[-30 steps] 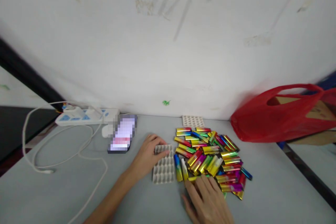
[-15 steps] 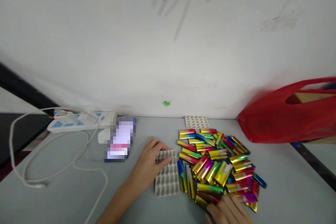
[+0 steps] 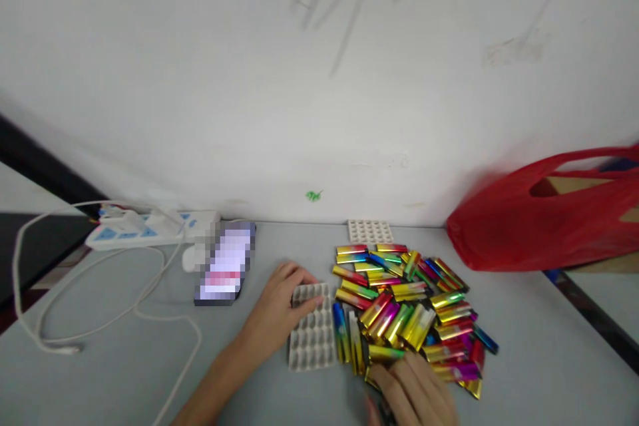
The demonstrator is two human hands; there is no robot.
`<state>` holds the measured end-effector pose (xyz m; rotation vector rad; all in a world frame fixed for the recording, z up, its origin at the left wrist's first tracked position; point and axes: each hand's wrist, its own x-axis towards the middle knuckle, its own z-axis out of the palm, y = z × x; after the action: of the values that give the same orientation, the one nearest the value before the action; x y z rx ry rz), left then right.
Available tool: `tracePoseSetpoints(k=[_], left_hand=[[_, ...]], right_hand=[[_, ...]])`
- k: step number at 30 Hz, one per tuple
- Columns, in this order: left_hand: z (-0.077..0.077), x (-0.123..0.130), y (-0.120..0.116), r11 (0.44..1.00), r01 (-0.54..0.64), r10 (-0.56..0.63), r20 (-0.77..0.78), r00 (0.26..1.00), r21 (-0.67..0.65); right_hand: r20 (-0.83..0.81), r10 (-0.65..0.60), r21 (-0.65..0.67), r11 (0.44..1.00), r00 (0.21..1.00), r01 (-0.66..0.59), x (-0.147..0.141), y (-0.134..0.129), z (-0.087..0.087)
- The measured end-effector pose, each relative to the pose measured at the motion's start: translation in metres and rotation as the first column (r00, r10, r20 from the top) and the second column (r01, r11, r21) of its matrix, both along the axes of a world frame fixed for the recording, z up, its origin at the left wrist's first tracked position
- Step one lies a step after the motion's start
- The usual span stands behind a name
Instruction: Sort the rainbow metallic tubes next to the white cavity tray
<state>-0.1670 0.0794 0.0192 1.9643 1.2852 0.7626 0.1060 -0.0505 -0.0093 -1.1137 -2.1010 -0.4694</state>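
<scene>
Bright even indoor light, faint shadows, soft overall blur, wide-angle bending at edges, foil glints

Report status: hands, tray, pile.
Left hand flat on tray, steadying it. Right hand at near edge of foil pile; grip hidden. Phone and cable lie left, apart from tray.

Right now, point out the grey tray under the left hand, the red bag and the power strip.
grey tray (image 3: 313, 339): head view, on its open cells near the middle.
red bag (image 3: 524, 233): head view, on the front of its plastic side.
power strip (image 3: 144, 231): head view, on its white top face.
</scene>
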Motion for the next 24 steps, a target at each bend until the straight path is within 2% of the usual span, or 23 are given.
tracePoseSetpoints(k=[5,13,20,24], left_hand=[[0.003,-0.002,0.004,1.0,0.001,-0.001,0.009,1.0,-0.005],[0.009,-0.007,0.006,0.999,0.004,-0.004,-0.003,1.0,-0.041],[0.011,-0.006,0.002,0.998,0.003,-0.004,-0.008,1.0,-0.066],[0.01,-0.004,0.002,0.997,0.012,-0.015,-0.03,0.999,-0.082]], right_hand=[[0.147,-0.008,0.021,1.0,0.989,0.005,-0.029,0.009,-0.003],[0.214,0.116,-0.091,0.991,0.97,-0.099,-0.044,0.035,0.014],[0.135,0.073,-0.035,0.997,0.988,-0.069,-0.044,0.038,-0.012],[0.128,0.077,-0.069,0.995,0.989,-0.069,-0.04,0.028,-0.01]])
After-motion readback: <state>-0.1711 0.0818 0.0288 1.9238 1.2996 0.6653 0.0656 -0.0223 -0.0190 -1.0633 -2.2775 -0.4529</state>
